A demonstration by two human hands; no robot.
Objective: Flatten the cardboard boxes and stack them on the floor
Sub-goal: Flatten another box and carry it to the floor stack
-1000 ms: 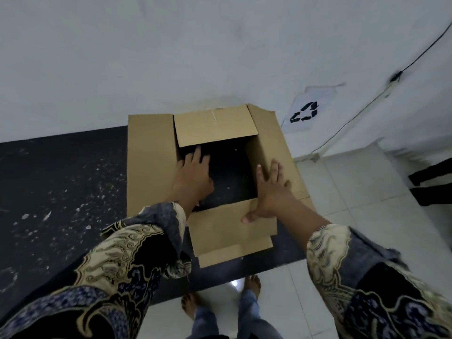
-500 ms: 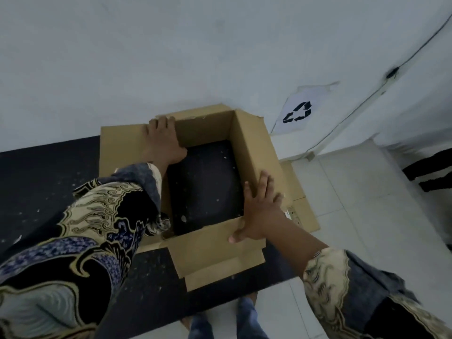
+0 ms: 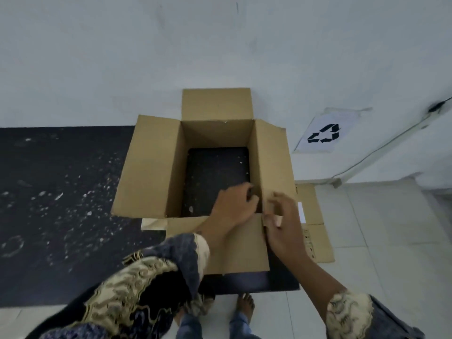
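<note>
Both hands work the open brown cardboard box (image 3: 151,165): left hand (image 3: 234,206) pinches its near-right corner, right hand (image 3: 283,231) peels beige tape (image 3: 275,220); next, collapse it.

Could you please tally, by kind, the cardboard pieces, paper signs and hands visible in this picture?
Open cardboard box: 1
Flattened cardboard on the floor: 1
Paper recycling sign: 1
Hands: 2, left hand and right hand, both at the box's near right corner
Total: 5
</note>
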